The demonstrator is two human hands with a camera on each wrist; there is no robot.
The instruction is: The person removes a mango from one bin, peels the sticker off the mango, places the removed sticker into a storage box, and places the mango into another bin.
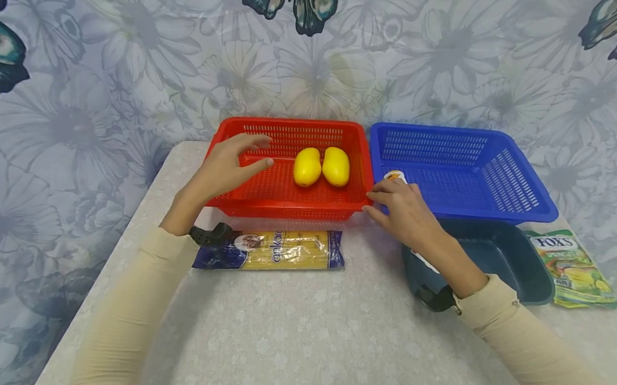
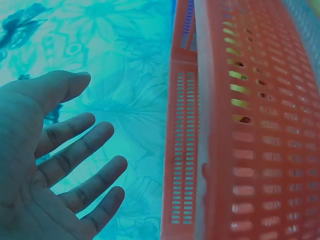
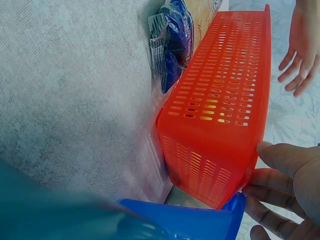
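Grey-white table (image 1: 279, 342): bears both baskets.
Red basket (image 1: 281, 205): left of the blue basket (image 1: 460, 187), behind the pasta packet (image 1: 284, 251); with rims this close, tugging it might drag its neighbour.
Left hand (image 1: 226, 162): fingers spread wide, holding nothing, near the red basket's left end.
Right hand (image 1: 405, 214): thumb touches the red basket's near right corner; whether the fingers grip, I cannot tell.
Yellow fruits (image 1: 336, 167): two inside, side by side; lifting one end alone could roll them.

"FOX'S" stands on the green packet (image 1: 579, 269), and the letters "ankar" on the blue-and-yellow packet (image 1: 302, 251).
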